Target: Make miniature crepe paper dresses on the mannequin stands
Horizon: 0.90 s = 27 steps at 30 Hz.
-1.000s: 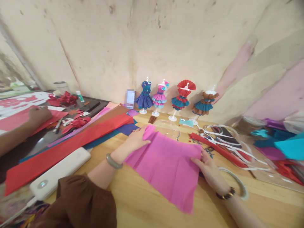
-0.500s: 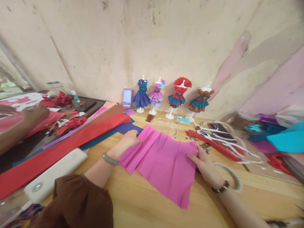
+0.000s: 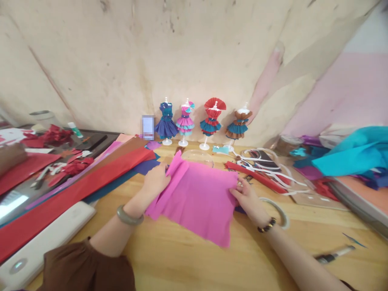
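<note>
A sheet of pink crepe paper (image 3: 200, 198) is stretched between my two hands, just over the wooden table. My left hand (image 3: 156, 180) grips its left side, where the paper is folded over in a narrow band. At the right edge, my right hand (image 3: 246, 198) pinches the sheet between thumb and fingers. Behind the paper is a clear round dish (image 3: 198, 155), partly hidden by it. A roll of white tape (image 3: 281, 212) lies beside my right wrist.
Several mini dress forms in paper dresses (image 3: 210, 123) stand along the wall. Long red paper (image 3: 75, 192) and a white power strip-like case (image 3: 45, 246) lie left. White cords (image 3: 266, 169), blue paper (image 3: 348, 155) and a utility knife (image 3: 333, 255) are at right. Another person's hand (image 3: 12, 161) shows far left.
The camera view has turned right, so the scene sits further left. The pink paper looks flatter and its lower right corner has risen. Both hands keep their hold.
</note>
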Available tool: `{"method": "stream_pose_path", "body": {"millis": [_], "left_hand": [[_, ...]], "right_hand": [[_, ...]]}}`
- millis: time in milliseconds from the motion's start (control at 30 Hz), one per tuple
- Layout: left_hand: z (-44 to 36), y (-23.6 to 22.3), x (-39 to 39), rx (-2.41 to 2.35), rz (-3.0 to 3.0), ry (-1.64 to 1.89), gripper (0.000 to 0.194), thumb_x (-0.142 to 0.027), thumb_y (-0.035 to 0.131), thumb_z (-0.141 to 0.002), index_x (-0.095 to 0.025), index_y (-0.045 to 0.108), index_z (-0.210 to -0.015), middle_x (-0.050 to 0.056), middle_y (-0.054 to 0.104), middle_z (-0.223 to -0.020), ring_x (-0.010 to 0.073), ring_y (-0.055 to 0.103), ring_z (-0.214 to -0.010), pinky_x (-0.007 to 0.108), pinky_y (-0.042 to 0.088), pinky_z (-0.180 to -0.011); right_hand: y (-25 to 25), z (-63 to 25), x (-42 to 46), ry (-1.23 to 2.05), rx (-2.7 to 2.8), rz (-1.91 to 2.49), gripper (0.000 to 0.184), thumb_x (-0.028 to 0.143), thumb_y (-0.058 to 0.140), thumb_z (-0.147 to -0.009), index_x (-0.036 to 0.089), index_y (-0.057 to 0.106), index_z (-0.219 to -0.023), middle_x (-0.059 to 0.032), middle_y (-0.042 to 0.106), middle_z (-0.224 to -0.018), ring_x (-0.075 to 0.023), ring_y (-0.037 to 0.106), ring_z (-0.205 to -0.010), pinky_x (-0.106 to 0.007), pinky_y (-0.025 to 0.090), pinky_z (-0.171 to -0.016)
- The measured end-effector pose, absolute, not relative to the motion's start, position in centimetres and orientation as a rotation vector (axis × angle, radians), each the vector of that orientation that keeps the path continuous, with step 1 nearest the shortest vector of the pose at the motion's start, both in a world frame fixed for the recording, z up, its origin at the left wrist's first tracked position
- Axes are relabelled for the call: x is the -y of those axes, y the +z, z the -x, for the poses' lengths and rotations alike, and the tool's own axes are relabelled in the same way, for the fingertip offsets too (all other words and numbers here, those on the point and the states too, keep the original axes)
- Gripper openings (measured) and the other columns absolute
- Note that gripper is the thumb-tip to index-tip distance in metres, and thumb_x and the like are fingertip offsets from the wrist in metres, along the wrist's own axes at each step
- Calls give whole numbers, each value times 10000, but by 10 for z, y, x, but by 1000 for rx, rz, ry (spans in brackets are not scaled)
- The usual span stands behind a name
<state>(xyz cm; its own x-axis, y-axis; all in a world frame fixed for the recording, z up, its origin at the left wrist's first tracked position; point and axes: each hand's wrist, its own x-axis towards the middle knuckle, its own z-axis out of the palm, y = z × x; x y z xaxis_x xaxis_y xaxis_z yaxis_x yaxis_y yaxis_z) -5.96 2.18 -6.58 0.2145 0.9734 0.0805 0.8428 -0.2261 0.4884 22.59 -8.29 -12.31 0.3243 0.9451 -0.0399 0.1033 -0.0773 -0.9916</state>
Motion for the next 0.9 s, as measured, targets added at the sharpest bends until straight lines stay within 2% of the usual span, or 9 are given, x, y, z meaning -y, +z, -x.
{"method": "stream_pose_path", "body": {"millis": [100, 167, 233, 300, 367, 467, 600, 767, 900], "left_hand": [[41, -76, -10, -1473, -2063, 605, 315, -300, 617, -756, -186, 544, -1040, 71, 663, -920, 223, 662, -797, 311, 501, -679], [29, -82, -4, -1260, -1888, 560, 352, -299, 577, -788, -177, 520, -1114, 65, 652, -932, 164, 649, -631, 281, 509, -557], [25, -84, -3, -1128, -1795, 584, 372, -273, 508, -827, -170, 500, -1185, 54, 649, -893, 139, 629, -565, 269, 501, -507], [30, -82, -8, -1160, -1835, 719, 384, -250, 487, -834, -171, 505, -1209, 51, 658, -875, 155, 651, -649, 277, 516, -571], [41, -79, -17, -1338, -1951, 832, 395, -267, 561, -794, -180, 537, -1179, 72, 673, -970, 196, 667, -831, 298, 521, -702], [55, -81, -28, -1525, -2106, 633, 471, -347, 672, -719, -173, 566, -1143, 109, 668, -1089, 268, 640, -997, 331, 491, -802], [53, -90, -30, -1615, -2164, 369, 468, -417, 646, -740, -148, 577, -1117, 140, 680, -1047, 299, 648, -967, 344, 470, -775], [42, -82, -18, -1604, -2236, 379, 232, -304, 578, -776, -197, 612, -978, 84, 702, -946, 269, 661, -883, 318, 451, -713], [32, -76, -1, -1601, -2267, 421, 330, -353, 583, -795, -217, 570, -1095, 79, 693, -972, 280, 660, -898, 325, 454, -715]], "right_hand": [[-123, -223, 84, 1011, 1002, 1515, 676, 309, 617, -718, 229, 333, -1326, 87, 568, -585, -145, 570, -428, -275, 523, -413], [-123, -222, 85, 1033, 994, 1503, 713, 313, 621, -719, 224, 305, -1351, 93, 567, -599, -133, 571, -428, -273, 541, -428], [-123, -221, 85, 1028, 984, 1490, 722, 311, 627, -717, 224, 302, -1356, 105, 545, -584, -128, 568, -430, -271, 550, -436], [-122, -222, 85, 1017, 976, 1487, 715, 304, 634, -715, 223, 314, -1349, 115, 518, -561, -125, 555, -426, -267, 550, -434], [-123, -222, 85, 1021, 978, 1483, 707, 298, 635, -716, 219, 323, -1346, 115, 515, -555, -123, 544, -422, -263, 544, -425], [-126, -223, 84, 1030, 986, 1473, 711, 296, 629, -724, 215, 314, -1356, 108, 531, -569, -121, 549, -433, -253, 537, -422], [-130, -222, 84, 1034, 1007, 1480, 698, 312, 627, -731, 223, 317, -1351, 112, 526, -578, -116, 557, -425, -252, 540, -431], [-128, -220, 85, 1056, 1021, 1461, 702, 330, 633, -730, 223, 312, -1345, 106, 540, -583, -122, 569, -437, -248, 534, -422], [-125, -218, 85, 1048, 1028, 1460, 698, 323, 632, -726, 225, 320, -1342, 106, 526, -573, -124, 568, -450, -239, 526, -408]]}}
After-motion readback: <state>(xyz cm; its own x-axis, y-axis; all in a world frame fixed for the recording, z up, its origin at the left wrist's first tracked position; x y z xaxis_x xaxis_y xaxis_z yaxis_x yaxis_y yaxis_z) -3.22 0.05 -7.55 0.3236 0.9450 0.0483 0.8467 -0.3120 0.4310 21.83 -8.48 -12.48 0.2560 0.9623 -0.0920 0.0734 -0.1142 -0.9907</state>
